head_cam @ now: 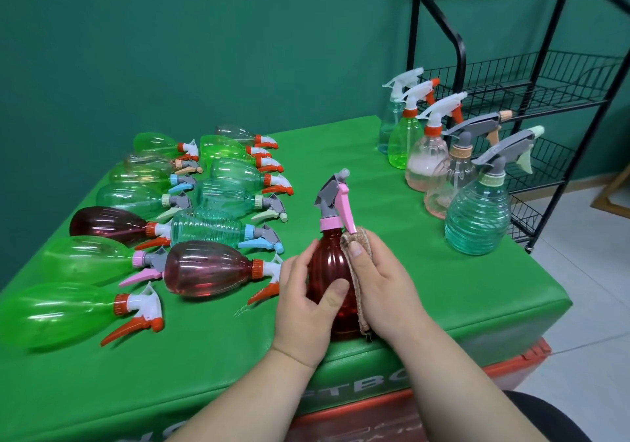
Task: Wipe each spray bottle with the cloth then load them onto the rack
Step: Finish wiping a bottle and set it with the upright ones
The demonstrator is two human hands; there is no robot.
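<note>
- One dark red ribbed plastic spray bottle (326,262) stood upright near the front edge of the green-covered bench (426,271).
- Left hand (301,293) gripped its body; right hand (383,286) pinched a tan woven cloth (366,240) against its side.
- Turning it under the cloth would likely have reached every rib.

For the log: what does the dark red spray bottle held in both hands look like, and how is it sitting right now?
The dark red spray bottle has a translucent, vertically ribbed body that looks like plastic, a pink collar, a grey spray head with a pale nozzle tip, and a long pink trigger hanging down on its right. It is upright at the near edge of the green-covered table. The left hand grips its left side, thumb across the front. The right hand presses a tan cloth against its right side.
</note>
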